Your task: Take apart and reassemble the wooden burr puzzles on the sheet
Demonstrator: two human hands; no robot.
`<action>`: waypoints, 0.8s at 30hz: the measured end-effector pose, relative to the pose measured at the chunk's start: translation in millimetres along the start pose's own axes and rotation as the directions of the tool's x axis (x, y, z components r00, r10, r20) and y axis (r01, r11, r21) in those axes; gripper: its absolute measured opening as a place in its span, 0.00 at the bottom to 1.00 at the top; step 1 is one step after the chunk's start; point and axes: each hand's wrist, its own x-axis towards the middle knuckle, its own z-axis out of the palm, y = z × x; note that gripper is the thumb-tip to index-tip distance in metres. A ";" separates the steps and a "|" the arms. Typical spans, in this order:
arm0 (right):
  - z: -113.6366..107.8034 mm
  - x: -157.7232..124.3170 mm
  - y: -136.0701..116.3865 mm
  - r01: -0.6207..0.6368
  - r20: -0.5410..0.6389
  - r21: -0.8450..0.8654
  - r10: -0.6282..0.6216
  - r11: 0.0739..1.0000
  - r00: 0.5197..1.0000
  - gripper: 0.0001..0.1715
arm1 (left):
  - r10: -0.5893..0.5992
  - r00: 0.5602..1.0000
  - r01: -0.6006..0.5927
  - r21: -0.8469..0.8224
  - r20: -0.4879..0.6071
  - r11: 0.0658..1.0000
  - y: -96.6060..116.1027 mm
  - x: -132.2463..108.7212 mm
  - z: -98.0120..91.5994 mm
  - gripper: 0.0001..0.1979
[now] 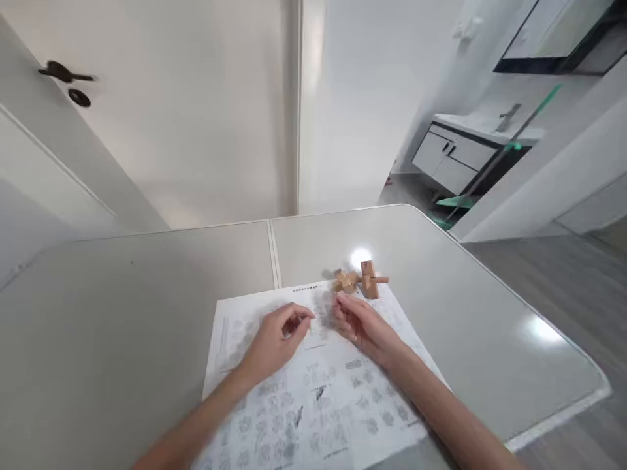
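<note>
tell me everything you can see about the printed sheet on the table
The printed sheet is large, white and paper-like, covered in small grey drawings and lines of text, too blurred to read, with two darker marks below its middle. It lies roughly flat on the grey table, its near edge partly out of frame. Wooden pieces sit at its far right corner. The left hand and right hand are over it; whether they touch it is unclear.

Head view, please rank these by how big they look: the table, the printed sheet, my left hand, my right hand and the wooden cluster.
1. Table
2. Printed sheet
3. Left hand and right hand: too alike to rank
4. Wooden cluster
</note>
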 end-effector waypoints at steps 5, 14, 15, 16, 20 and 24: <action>-0.3 -0.8 -1.9 -0.022 -0.058 0.095 0.028 0.995 0.998 0.23 | -0.008 1.000 0.008 0.004 0.006 1.000 3.0 -1.6 -2.2 0.12; -4.6 0.3 -6.1 0.047 -0.054 0.230 -0.036 0.972 0.998 0.26 | -0.040 0.999 0.040 0.003 0.015 0.999 4.2 -3.0 -2.8 0.12; -5.6 0.5 -6.6 0.051 -0.054 0.250 -0.038 0.967 0.998 0.25 | -0.037 0.999 0.037 0.002 0.014 0.999 3.5 -3.0 -2.7 0.12; -6.6 0.7 -7.0 0.053 -0.051 0.269 -0.041 0.962 0.998 0.25 | -0.035 0.999 0.035 0.001 0.013 0.999 2.8 -3.0 -2.5 0.11; -11.3 2.1 -8.0 0.050 -0.036 0.333 -0.041 0.941 0.999 0.23 | -0.035 0.999 0.035 -0.003 0.011 0.999 0.4 -3.2 -1.9 0.11; -15.3 3.2 -7.4 0.058 -0.026 0.398 -0.052 0.916 0.998 0.21 | -0.031 1.000 0.031 0.005 0.004 1.000 0.1 -3.3 -1.8 0.11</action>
